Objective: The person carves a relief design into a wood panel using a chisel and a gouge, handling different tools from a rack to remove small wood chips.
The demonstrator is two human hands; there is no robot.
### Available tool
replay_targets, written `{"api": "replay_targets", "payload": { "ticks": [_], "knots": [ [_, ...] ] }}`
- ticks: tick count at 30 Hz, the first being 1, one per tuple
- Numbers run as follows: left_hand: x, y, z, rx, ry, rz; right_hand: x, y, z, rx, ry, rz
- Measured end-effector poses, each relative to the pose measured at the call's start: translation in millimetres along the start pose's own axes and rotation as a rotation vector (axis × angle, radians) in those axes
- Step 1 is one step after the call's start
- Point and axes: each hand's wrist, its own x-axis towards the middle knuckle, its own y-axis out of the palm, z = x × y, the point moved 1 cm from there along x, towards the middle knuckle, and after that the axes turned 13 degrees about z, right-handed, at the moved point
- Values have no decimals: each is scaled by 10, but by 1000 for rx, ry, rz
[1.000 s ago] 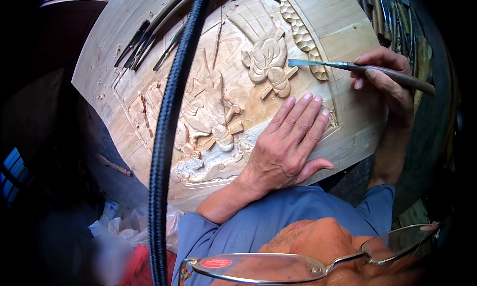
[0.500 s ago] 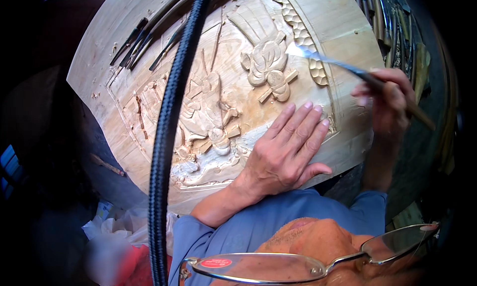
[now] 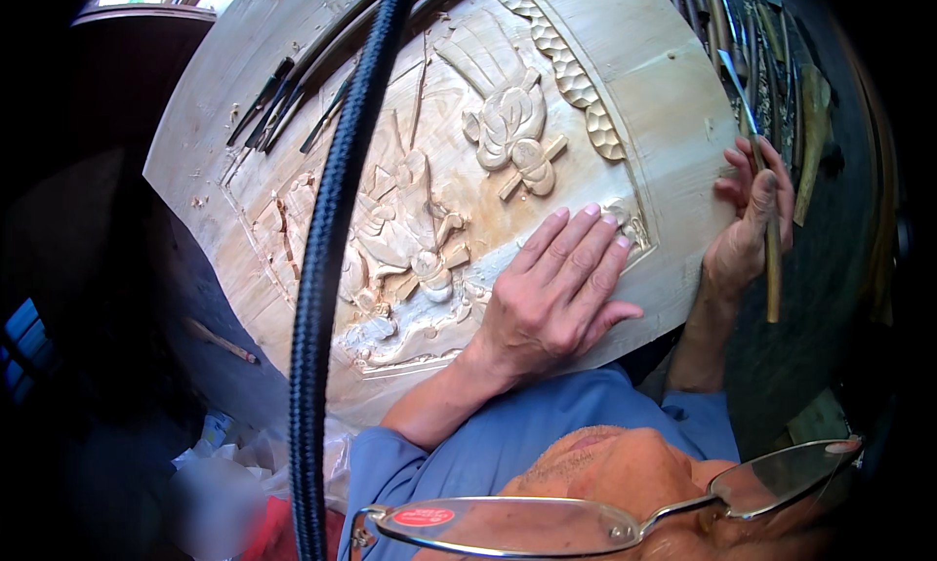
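A pale wooden board (image 3: 673, 102) carved in relief with figures and a scalloped border lies before me. My left hand (image 3: 556, 302) rests flat on its near right part, fingers stretched out, partly covering the carving. Beyond the fingertips is a carved figure (image 3: 514, 127) with a short bar across it. My right hand (image 3: 747, 220) is at the board's right edge, its fingers closed around a carving chisel (image 3: 773, 283) with a wooden handle. The chisel stands nearly upright in the picture, its thin metal blade pointing to the far side, near a row of other tools.
Several carving tools (image 3: 270, 107) lie on the board's far left. More long-handled tools (image 3: 766, 63) lie beyond its right edge. A thick black braided cable (image 3: 327, 239) crosses the view in front. Crumpled plastic bags (image 3: 264, 454) and a stick (image 3: 223, 342) are at the lower left.
My right hand has turned the chisel from slanting left over the carving to pointing away beside the tools at the right. My left hand stays flat on the board; the view has shifted slightly.
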Motion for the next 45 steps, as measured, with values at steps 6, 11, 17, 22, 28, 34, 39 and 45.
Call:
{"api": "replay_targets", "payload": {
  "ticks": [6, 11, 17, 22, 28, 34, 39, 45],
  "knots": [
    [-8, 45, -27, 107, 52, -76, 48, -2, -6, 52, 8, -22],
    [-52, 18, -87, 166, 168, -141, 61, 11, 49, 96, 7, -4],
    [-245, 258, -534, -137, 149, -154, -4, 31, 41, 136, -8, 6],
    [-194, 350, -439, -170, 229, -60, -24, 21, 81, 211, 70, -17],
    [-162, 406, -351, -251, 225, 21, -49, -101, -19, 170, 53, 8],
    [-219, 469, -301, -351, 182, 51, -64, -123, -80, 155, 53, 20],
    [-161, 440, -358, -315, 163, 15, -10, -93, -64, 155, 36, 43],
    [-159, 524, -434, -129, 227, -78, 77, -41, 30, 155, 4, 18]
  ]
}}
